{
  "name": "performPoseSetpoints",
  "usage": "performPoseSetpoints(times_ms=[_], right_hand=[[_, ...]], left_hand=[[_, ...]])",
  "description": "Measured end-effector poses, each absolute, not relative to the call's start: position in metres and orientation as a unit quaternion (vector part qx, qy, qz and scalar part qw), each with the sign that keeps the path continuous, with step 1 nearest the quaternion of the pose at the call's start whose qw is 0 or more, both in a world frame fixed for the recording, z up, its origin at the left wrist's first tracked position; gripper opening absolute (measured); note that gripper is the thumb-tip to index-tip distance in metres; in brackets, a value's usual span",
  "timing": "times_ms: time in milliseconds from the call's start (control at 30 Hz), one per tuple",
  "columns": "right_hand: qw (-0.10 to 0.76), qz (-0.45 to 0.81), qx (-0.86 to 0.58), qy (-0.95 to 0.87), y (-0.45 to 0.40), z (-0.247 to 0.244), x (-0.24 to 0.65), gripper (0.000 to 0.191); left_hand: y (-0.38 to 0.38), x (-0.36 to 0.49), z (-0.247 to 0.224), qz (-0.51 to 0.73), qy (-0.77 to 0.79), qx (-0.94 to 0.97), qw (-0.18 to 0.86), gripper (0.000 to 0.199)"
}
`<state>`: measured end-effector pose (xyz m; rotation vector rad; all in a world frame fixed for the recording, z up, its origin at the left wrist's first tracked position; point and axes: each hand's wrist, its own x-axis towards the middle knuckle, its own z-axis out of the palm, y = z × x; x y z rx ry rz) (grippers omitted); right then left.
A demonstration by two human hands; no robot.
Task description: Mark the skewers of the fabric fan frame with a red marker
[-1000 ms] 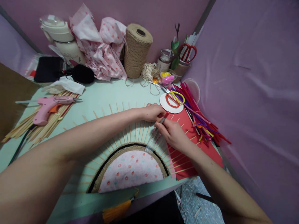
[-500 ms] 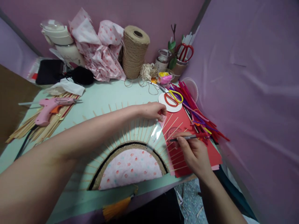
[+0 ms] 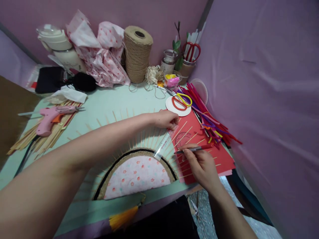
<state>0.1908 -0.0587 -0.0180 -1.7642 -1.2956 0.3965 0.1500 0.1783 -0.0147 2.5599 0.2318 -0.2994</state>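
Note:
A half-round fan [image 3: 137, 174] lies at the table's front, its floral cloth edged by a twine band and a black band. Thin wooden sticks [image 3: 183, 135] spread outward from its curved rim. My left hand [image 3: 167, 119] is closed on the far end of a clear ruler [image 3: 163, 145], which lies along the sticks and reaches the fan's band. In my right hand [image 3: 202, 162] is a pen [image 3: 194, 149], gripped between thumb and fingers over red paper [image 3: 221, 162]. Its tip points left toward the sticks near the ruler.
Scissors [image 3: 179, 103] lie on a white disc, beside colourful pipe cleaners [image 3: 211, 122]. A pink glue gun [image 3: 47, 121] rests on wooden sticks at left. A twine spool [image 3: 138, 54], patterned cloth [image 3: 109, 66] and a bottle [image 3: 67, 54] stand behind. A yellow tassel [image 3: 123, 217] hangs at the front edge.
The view has shifted slightly. The pen has moved left, its tip closer to the ruler. My left hand keeps hold of the ruler's far end.

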Motion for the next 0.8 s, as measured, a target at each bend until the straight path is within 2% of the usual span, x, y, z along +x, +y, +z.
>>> performPoseSetpoints(times_ms=[333,567,800], right_hand=[[0.434,0.176,-0.712,-0.524,-0.0568,-0.0252,0.1882,0.026],[0.437,0.19,-0.707,-0.523,-0.0552,-0.0255,0.1876,0.026],[0.453,0.198,-0.697,-0.52,-0.0505,-0.0238,0.1854,0.025]], left_hand=[[0.1779,0.1492,-0.0217,-0.112,0.069,0.944,0.303,0.024],[0.1777,0.1464,-0.0173,-0.098,0.064,0.968,0.224,0.026],[0.1782,0.1457,-0.0201,-0.105,0.06,0.967,0.226,0.027]])
